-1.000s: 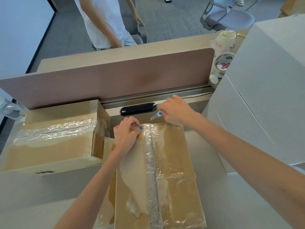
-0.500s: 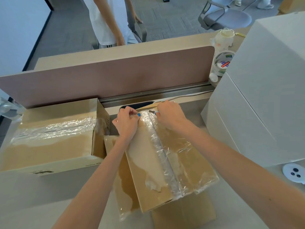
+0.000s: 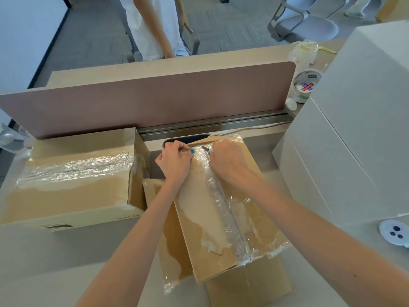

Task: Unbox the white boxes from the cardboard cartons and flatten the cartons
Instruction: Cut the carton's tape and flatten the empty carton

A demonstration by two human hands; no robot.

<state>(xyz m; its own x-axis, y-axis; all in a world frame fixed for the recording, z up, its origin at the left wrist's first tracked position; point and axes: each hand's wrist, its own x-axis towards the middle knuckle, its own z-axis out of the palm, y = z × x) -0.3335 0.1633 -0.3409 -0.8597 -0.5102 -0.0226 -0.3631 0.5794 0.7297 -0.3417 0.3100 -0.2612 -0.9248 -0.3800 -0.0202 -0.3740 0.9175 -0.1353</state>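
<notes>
Centre frame, the tilted carton [image 3: 199, 218] looks light and stiff, its clear tape [image 3: 223, 209] slick. The left hand [image 3: 174, 161] pinches the carton's far edge, probably the surest hold, and the right hand [image 3: 228, 160] grips a small cutter [image 3: 205, 148].

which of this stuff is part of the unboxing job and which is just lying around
Job: centre carton, gripped by left hand; left carton; cutter in right hand; white boxes.
Lying about: tape roll; plastic jar; office chair; desk grommet.

1. Only one camera, on the person's head; it looks forward and steeply down onto the desk [image 3: 55, 258].
2. It is near: the left hand [image 3: 174, 161] and the right hand [image 3: 228, 161] lie at the frame centre.
</notes>
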